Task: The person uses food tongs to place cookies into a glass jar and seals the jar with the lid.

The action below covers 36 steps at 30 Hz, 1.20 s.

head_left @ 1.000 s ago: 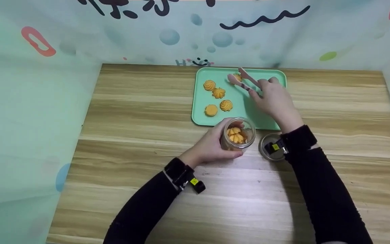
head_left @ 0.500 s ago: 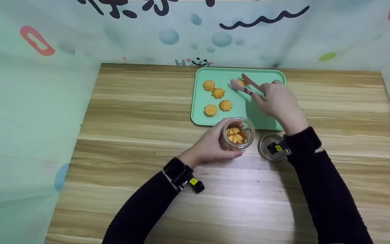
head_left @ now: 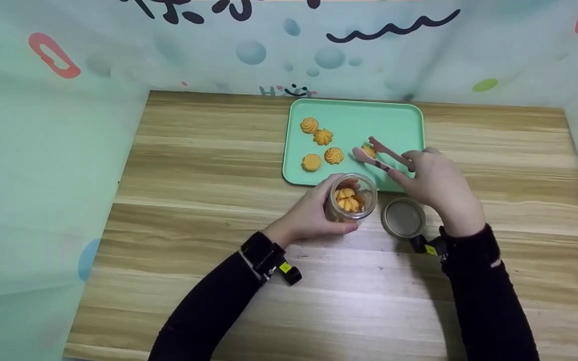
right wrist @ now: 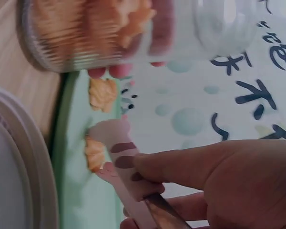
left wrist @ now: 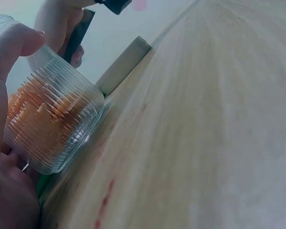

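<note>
My left hand (head_left: 311, 213) grips a clear ribbed glass jar (left wrist: 62, 114), its mouth uncovered and several piped cookies (head_left: 347, 200) inside. The jar stands at the front edge of the green tray (head_left: 399, 118). My right hand (head_left: 442, 183) holds pink tongs (head_left: 369, 159) over the tray's right half. Between the tong tips is one cookie (right wrist: 94, 155), partly hidden by them in the head view. On the tray's left half lie several other cookies, among them a swirled cookie (head_left: 334, 155) and a smooth-faced cookie (head_left: 311, 162).
A round jar lid (head_left: 404, 218) lies on the wooden table (head_left: 193, 200) just right of the jar, in front of the tray. A printed cloth backdrop (head_left: 193, 60) rises behind the table's far edge.
My right hand has moved toward me and to the right, bringing the tongs and the cookie from the tray's far side nearer the jar. My left hand and the jar have stayed put.
</note>
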Each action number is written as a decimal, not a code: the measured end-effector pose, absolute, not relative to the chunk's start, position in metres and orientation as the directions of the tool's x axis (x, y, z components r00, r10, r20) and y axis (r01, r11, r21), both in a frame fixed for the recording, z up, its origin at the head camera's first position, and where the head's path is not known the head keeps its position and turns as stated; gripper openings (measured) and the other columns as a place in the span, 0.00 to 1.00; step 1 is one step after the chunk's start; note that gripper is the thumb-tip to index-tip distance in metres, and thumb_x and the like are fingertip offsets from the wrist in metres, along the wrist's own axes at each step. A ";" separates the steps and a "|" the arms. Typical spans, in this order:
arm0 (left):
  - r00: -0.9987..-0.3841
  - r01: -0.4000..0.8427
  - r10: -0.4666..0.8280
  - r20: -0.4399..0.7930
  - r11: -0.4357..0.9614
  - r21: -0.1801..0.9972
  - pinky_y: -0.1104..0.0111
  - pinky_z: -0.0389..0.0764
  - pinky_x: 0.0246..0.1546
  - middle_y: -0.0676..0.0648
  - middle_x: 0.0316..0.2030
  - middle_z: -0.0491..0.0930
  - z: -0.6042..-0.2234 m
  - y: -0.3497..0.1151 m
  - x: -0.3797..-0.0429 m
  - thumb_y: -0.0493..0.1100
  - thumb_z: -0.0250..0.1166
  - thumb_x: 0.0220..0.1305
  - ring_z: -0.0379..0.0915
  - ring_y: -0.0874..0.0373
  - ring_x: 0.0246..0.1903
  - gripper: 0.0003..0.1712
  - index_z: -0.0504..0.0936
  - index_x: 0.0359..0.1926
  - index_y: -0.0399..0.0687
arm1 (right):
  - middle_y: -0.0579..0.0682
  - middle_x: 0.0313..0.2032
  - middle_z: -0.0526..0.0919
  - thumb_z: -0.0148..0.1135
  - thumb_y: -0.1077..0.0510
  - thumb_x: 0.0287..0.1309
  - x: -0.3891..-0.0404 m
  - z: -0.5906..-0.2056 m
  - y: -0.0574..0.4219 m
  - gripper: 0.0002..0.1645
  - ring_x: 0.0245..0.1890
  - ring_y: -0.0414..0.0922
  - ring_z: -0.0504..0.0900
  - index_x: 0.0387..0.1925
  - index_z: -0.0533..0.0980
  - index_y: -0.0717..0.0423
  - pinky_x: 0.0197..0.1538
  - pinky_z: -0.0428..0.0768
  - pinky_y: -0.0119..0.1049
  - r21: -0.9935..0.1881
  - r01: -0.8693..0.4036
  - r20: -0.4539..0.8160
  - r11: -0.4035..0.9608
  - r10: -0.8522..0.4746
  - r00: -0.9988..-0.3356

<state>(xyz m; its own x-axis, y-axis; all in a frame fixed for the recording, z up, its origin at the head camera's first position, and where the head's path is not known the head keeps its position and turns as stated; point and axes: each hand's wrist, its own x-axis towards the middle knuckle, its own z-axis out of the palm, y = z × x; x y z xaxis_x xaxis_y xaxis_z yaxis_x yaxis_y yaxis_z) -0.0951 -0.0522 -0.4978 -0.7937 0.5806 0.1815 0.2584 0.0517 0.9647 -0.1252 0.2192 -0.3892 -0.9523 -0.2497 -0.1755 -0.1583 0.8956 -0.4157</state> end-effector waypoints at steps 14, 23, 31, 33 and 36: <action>-0.795 0.264 0.577 0.186 0.055 0.963 0.64 0.66 0.79 0.48 0.71 0.78 -0.498 -0.053 -0.095 0.47 0.87 0.54 0.72 0.62 0.71 0.53 0.68 0.77 0.54 | 0.66 0.42 0.80 0.62 0.44 0.79 -0.123 -0.387 0.231 0.33 0.44 0.63 0.77 0.62 0.78 0.72 0.45 0.78 0.62 -0.378 -0.172 -0.229 0.910 -0.272 -0.935; -0.795 0.260 0.579 0.179 0.060 0.964 0.64 0.66 0.79 0.48 0.70 0.78 -0.499 -0.052 -0.094 0.47 0.87 0.55 0.71 0.62 0.71 0.53 0.69 0.77 0.54 | 0.60 0.34 0.77 0.63 0.47 0.79 -0.124 -0.391 0.226 0.22 0.39 0.58 0.74 0.47 0.82 0.66 0.38 0.72 0.53 -0.408 -0.157 -0.187 0.899 -0.251 -0.950; -0.797 0.254 0.578 0.172 0.063 0.965 0.65 0.66 0.79 0.50 0.70 0.78 -0.499 -0.052 -0.094 0.47 0.87 0.54 0.71 0.62 0.71 0.52 0.69 0.76 0.53 | 0.56 0.30 0.73 0.64 0.48 0.77 -0.122 -0.389 0.225 0.19 0.35 0.56 0.72 0.39 0.82 0.61 0.34 0.68 0.49 -0.392 -0.200 -0.138 0.898 -0.272 -0.952; -0.797 0.261 0.578 0.178 0.062 0.963 0.65 0.66 0.79 0.51 0.70 0.79 -0.499 -0.052 -0.095 0.47 0.87 0.54 0.72 0.62 0.71 0.52 0.69 0.76 0.52 | 0.55 0.29 0.73 0.65 0.49 0.77 -0.121 -0.388 0.225 0.18 0.35 0.56 0.72 0.37 0.82 0.60 0.34 0.67 0.49 -0.395 -0.217 -0.117 0.893 -0.283 -0.952; -0.796 0.273 0.575 0.190 0.061 0.960 0.64 0.66 0.79 0.51 0.69 0.79 -0.499 -0.052 -0.095 0.48 0.87 0.55 0.72 0.61 0.70 0.51 0.70 0.75 0.51 | 0.55 0.29 0.73 0.65 0.49 0.77 -0.120 -0.386 0.225 0.18 0.35 0.56 0.72 0.36 0.81 0.59 0.34 0.67 0.48 -0.398 -0.233 -0.101 0.888 -0.295 -0.950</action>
<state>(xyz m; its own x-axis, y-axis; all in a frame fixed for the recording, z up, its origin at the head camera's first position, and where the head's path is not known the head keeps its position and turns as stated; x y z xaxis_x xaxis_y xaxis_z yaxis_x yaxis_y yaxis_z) -0.0950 -0.0520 -0.4989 -0.7960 0.5748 0.1899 0.2729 0.0607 0.9601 -0.1202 0.2251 -0.3859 -0.9502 -0.2946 -0.1012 -0.2329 0.8876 -0.3975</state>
